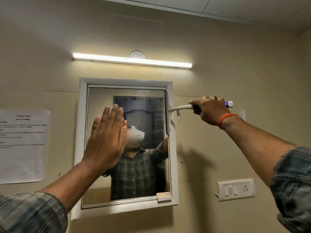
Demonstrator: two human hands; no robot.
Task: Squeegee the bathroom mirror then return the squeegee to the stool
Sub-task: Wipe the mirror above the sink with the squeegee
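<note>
A white-framed mirror [148,165] hangs on the beige wall straight ahead. My right hand [209,111] grips the blue and white handle of a squeegee [180,107]. Its blade stands vertical against the glass at the mirror's upper right edge. My left hand [106,138] is flat and open, its palm pressed on the left part of the glass, fingers together and pointing up. The stool is out of sight.
A lit tube light [132,60] runs above the mirror. A printed sheet of paper [21,145] is taped to the wall at left. A switch and socket plate [235,189] sits at lower right. A small latch [163,196] is at the frame's bottom right corner.
</note>
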